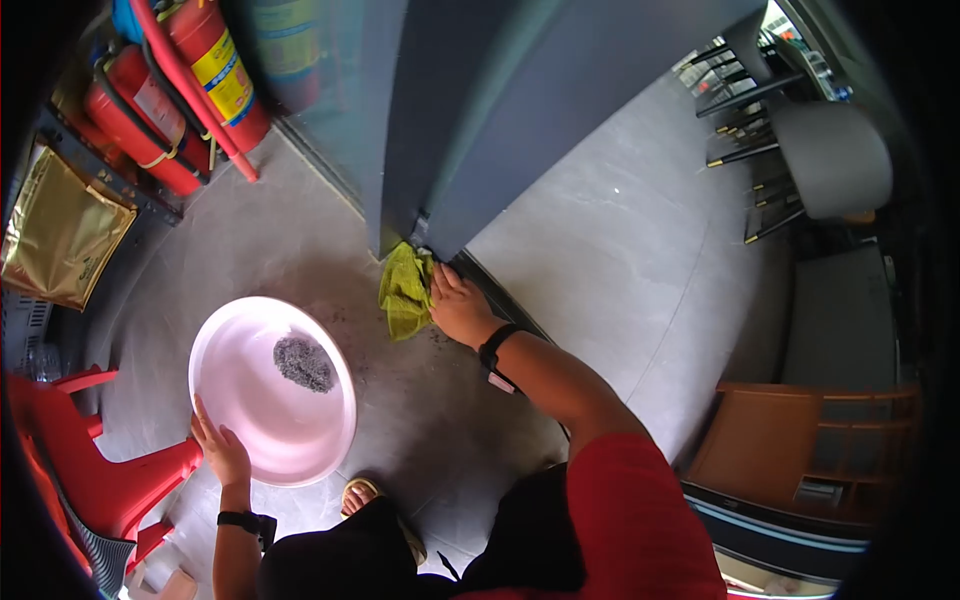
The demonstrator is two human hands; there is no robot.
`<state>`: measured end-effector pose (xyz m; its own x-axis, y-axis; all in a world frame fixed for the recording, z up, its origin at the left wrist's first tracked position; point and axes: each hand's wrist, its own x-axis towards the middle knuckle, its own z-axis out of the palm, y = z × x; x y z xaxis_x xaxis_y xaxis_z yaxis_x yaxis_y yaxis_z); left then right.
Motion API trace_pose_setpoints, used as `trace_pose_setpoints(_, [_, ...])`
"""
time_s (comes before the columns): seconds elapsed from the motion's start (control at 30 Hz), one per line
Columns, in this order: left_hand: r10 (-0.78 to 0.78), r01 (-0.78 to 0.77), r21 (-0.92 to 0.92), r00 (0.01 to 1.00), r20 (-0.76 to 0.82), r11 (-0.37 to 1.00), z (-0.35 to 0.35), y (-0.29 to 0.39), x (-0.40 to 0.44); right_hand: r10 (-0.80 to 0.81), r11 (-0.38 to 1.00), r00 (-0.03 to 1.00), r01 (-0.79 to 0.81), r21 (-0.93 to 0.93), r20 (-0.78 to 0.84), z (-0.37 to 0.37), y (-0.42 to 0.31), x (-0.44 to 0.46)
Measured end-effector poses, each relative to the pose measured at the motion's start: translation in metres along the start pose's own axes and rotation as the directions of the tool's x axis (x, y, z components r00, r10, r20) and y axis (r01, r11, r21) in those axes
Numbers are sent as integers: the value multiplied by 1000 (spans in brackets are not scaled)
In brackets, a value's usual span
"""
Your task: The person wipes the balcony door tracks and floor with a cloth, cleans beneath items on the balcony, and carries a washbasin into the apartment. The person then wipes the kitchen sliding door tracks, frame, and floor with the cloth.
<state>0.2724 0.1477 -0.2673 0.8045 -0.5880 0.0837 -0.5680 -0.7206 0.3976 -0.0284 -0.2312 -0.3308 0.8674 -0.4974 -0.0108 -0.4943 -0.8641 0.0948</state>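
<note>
Head view shows a crumpled yellow-green cloth (402,300) on the grey floor (160,260), at the foot of a tall dark grey panel (560,110), its long axis running from the panel toward the person. The bare right hand (465,310) is nearer: its arm reaches forward and leftward, fingers touching the cloth's right side, though whether they pinch or press I cannot tell. Well apart from it, the left hand (226,455) touches the left rim of a round pale pink plastic basin (265,430), its grip unclear; inside lies a tangled dark grey pad (304,363), left of the cloth
</note>
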Motion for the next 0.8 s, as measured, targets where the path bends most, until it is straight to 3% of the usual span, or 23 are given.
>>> trace_pose_setpoints(0.1, [31,-32,19,999,9,999,1,-1,4,-154,972,988,156,-174,21,-10,24,-57])
trace_pose_setpoints(0.13, [36,-36,6,999,10,999,2,-3,6,-137,974,990,140,-179,32,-21,29,-75])
trace_pose_setpoints(0.2, [49,-49,-12,999,20,999,1,-1,9,-129,979,971,157,-128,200,-45,34,-111])
trace_pose_setpoints(0.43, [50,-49,-31,998,24,998,1,0,7,-52,998,946,60,-14,320,-44,56,-240])
trace_pose_setpoints(0.53, [15,-15,14,999,35,1000,3,-6,8,-51,982,874,-43,183,484,-35,59,-258])
trace_pose_setpoints(0.6, [2,-26,211,994,113,977,12,-26,5,221,889,919,-328,319,328,-81,45,-230])
trace_pose_setpoints(0.67, [-4,-24,221,992,124,975,15,-28,0,324,844,946,-302,443,27,-104,34,-191])
trace_pose_setpoints(0.7, [-25,-4,219,992,127,976,17,-30,1,344,838,938,-284,465,-46,-108,31,-169])
trace_pose_setpoints(0.73, [61,-89,228,990,126,970,22,-45,0,366,833,923,-268,484,-120,-107,29,-147])
trace_pose_setpoints(0.8, [36,-91,282,980,196,955,21,-52,0,258,891,942,-146,431,-215,-80,23,-106])
